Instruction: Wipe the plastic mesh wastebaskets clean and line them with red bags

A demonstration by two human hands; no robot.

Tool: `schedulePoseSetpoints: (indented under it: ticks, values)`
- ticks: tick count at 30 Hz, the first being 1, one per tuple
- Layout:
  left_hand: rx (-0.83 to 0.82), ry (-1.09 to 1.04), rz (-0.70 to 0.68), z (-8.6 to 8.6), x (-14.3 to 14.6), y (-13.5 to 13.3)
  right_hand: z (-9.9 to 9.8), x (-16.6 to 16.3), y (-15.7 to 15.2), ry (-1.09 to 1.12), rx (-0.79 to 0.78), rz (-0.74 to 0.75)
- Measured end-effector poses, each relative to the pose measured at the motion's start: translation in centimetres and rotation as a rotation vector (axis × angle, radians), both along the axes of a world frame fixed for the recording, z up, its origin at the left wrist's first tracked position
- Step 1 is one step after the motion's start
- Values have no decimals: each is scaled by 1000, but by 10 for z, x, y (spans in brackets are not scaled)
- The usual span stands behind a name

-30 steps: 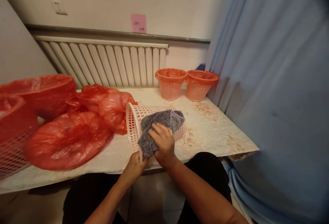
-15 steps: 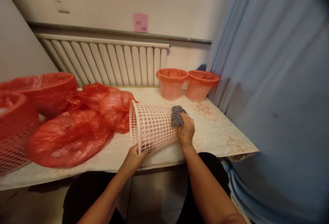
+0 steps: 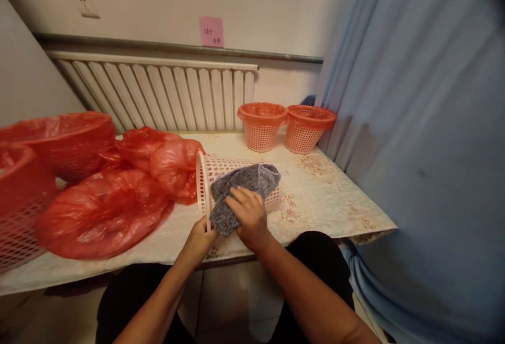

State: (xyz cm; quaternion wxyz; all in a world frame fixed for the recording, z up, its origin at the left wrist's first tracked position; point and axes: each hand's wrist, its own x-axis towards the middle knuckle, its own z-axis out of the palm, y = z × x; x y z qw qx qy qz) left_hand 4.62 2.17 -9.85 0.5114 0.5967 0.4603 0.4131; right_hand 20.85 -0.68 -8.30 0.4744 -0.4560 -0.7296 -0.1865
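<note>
A pink perforated basket (image 3: 205, 173) lies on its side on the table, its rim facing left. My left hand (image 3: 200, 240) grips the lower part of that rim at the table's front edge. My right hand (image 3: 246, 216) presses a grey speckled cloth (image 3: 244, 183) flat against the basket's side, fingers together over the cloth. The cloth drapes over most of the basket's near wall.
Red plastic bags (image 3: 102, 212) and larger red-lined baskets (image 3: 59, 139) crowd the table's left. Two small lined orange baskets (image 3: 262, 128) (image 3: 310, 129) stand at the back by a radiator. A blue curtain (image 3: 426, 149) hangs on the right. The floral tablecloth (image 3: 335, 196) shows bare near the right.
My right hand drew the cloth back from the basket's far bottom end to its near side, spreading it out. My left hand kept hold of the rim.
</note>
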Motion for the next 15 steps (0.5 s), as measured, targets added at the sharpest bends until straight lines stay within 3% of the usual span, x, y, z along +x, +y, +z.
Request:
schedulePoseSetpoints:
  ticks: [9,12,15]
  values:
    - [66,101,-98,-33,-10,6,-18,80,39,334,-111,-379]
    - [93,151,-177,-37,-12,5,-22,87,45,431,-106,-451]
    - [116,156,-231,-31,-11,3,-18,72,39,397,-93,-418]
